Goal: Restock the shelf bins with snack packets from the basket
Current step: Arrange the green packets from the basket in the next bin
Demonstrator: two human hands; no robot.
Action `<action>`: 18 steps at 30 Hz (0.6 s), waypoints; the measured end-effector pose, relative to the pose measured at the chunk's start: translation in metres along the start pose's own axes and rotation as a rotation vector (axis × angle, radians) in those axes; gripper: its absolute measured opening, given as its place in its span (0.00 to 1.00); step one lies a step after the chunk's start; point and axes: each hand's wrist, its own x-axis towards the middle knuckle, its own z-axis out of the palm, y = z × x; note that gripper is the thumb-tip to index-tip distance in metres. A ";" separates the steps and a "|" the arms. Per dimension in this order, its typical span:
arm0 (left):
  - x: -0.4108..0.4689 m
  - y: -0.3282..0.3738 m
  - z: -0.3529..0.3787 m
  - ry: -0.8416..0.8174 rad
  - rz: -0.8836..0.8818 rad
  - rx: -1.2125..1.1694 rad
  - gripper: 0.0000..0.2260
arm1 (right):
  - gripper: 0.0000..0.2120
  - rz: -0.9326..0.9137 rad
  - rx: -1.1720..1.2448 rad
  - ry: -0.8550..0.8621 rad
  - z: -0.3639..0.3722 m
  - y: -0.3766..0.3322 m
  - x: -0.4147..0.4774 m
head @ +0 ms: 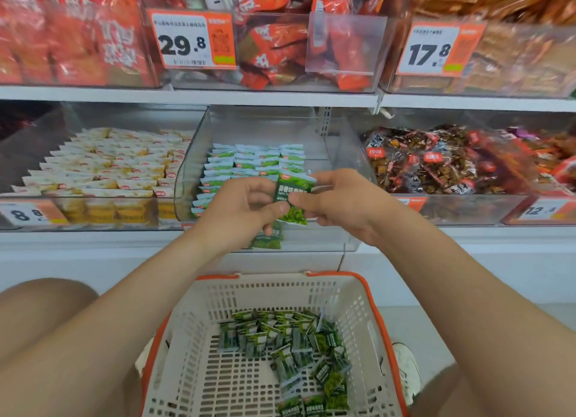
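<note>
**Packets, green pea snack: held before the middle shelf bin**

Left hand (246, 207) gripped a small bunch (268, 240). Right hand (343, 201) pinched the top packet (294, 187), likely squaring it to file upright. Clear middle bin (190, 179) held tidy rows of green packets (252, 162), with space at its right. Basket (372, 304) below held loose packets (290, 345).

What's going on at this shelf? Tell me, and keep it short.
A person's left hand and right hand both pinch a small green snack packet in front of the clear plastic middle shelf bin, partly filled with neat rows of green-and-white packets. The left hand also grips more packets underneath. Below sits a white plastic basket with an orange rim, holding many loose green packets.
</note>
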 end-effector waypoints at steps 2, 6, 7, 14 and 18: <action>0.008 -0.005 -0.003 0.081 0.054 0.149 0.09 | 0.17 -0.055 -0.050 0.036 -0.002 -0.002 0.008; 0.027 -0.018 -0.014 0.150 0.210 0.636 0.12 | 0.15 -0.229 -0.416 0.365 -0.009 0.006 0.042; 0.031 -0.023 -0.015 0.114 0.226 0.753 0.14 | 0.18 -0.226 -0.549 0.390 -0.011 0.009 0.051; 0.045 -0.040 -0.016 -0.170 0.113 1.062 0.23 | 0.29 0.042 -0.741 0.136 0.000 0.032 0.096; 0.048 -0.039 -0.017 -0.199 0.098 1.057 0.23 | 0.17 0.055 -0.710 0.124 0.005 0.036 0.114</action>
